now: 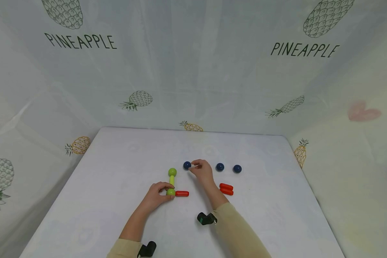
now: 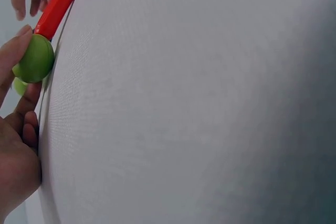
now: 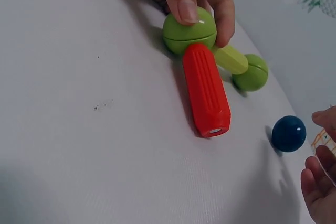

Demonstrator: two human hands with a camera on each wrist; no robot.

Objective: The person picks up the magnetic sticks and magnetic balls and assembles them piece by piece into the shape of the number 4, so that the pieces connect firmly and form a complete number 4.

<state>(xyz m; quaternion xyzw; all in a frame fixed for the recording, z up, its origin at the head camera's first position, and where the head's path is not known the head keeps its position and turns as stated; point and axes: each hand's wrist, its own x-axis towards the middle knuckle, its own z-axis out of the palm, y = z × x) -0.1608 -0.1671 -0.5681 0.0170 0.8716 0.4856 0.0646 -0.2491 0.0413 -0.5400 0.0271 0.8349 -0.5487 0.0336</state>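
Observation:
My left hand [image 1: 155, 196] pinches the nearer green ball [image 1: 170, 192] between thumb and fingers on the table. From that ball a red rod [image 1: 182, 194] points right, and a yellow-green rod [image 1: 172, 180] runs back to a second green ball [image 1: 172, 172]. In the right wrist view the red rod's free end shows a small pale disc. My right hand [image 1: 203, 172] is beside a dark blue ball [image 1: 187, 165], thumb and fingers apart. A small gap shows between those fingers and the blue ball [image 3: 289, 134] in the right wrist view.
Two more dark blue balls, one in the middle [image 1: 219, 167] and one farther right [image 1: 237, 168], lie beyond my right hand. Two red rods [image 1: 226, 189] lie side by side right of my right forearm. A pineapple-print cloth [image 1: 193, 71] hangs behind the white table [image 1: 277, 200].

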